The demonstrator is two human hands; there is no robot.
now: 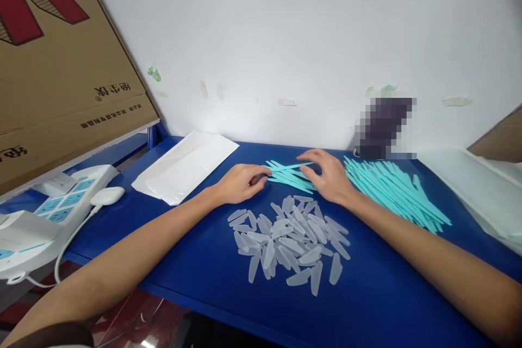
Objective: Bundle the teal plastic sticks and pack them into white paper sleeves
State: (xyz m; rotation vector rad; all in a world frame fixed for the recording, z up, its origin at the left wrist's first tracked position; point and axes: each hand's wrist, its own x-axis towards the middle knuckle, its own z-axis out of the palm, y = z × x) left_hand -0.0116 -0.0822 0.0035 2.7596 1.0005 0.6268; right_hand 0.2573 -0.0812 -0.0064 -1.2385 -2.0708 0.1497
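A small loose group of slim turquoise sticks (290,175) lies crossed on the blue table between my two hands. My left hand (240,184) has its thumb and fingers drawn together at the left ends of these sticks, seemingly pinching one; the exact contact is too small to see. At their right ends, my right hand (327,175) holds its thumb and index finger apart, with no stick gripped. Just in front of the hands is a heap of translucent, blade-shaped plastic covers (290,234). To the right of my right hand lies a larger pile of turquoise sticks (395,190).
A white plastic packet (185,166) rests on the blue table (196,261) at left. Further left are a power strip (77,196) with a white charger (107,196) and a large cardboard box (73,65). A pixelated dark object (383,128) leans against the wall. Clear plastic sheeting (465,190) covers the right side.
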